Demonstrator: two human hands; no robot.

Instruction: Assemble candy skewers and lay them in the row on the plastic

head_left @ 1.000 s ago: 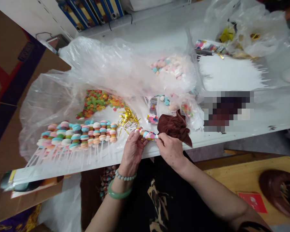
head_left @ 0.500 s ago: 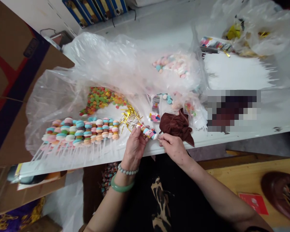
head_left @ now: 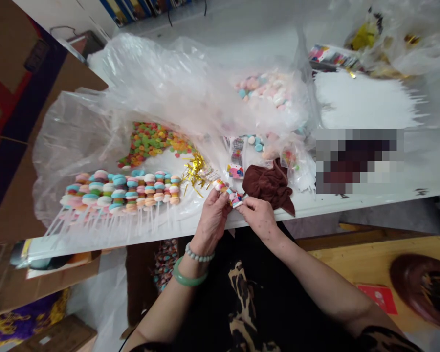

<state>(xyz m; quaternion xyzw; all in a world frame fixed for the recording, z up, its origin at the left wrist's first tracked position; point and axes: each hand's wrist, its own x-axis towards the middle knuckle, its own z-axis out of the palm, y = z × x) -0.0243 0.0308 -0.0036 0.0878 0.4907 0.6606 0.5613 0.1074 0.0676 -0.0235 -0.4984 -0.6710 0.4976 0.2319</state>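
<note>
The left hand [head_left: 212, 220] and right hand [head_left: 259, 217] both close narrowly on a candy skewer [head_left: 228, 190], pinching it just above the table edge [head_left: 315, 208]. The skewer lies between them, slanting across the body, its candy end toward the right hand and its thin stick pointing up-left toward gold tinsel [head_left: 194, 171]. A brown cloth [head_left: 267, 186] sits just beyond the right hand; rows of candy sticks [head_left: 121, 193] lie farther left on plastic sheeting [head_left: 73, 146].

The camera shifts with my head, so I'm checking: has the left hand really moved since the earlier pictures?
Yes: the left hand has moved slightly rightward in view, closer to the brown cloth.
</note>
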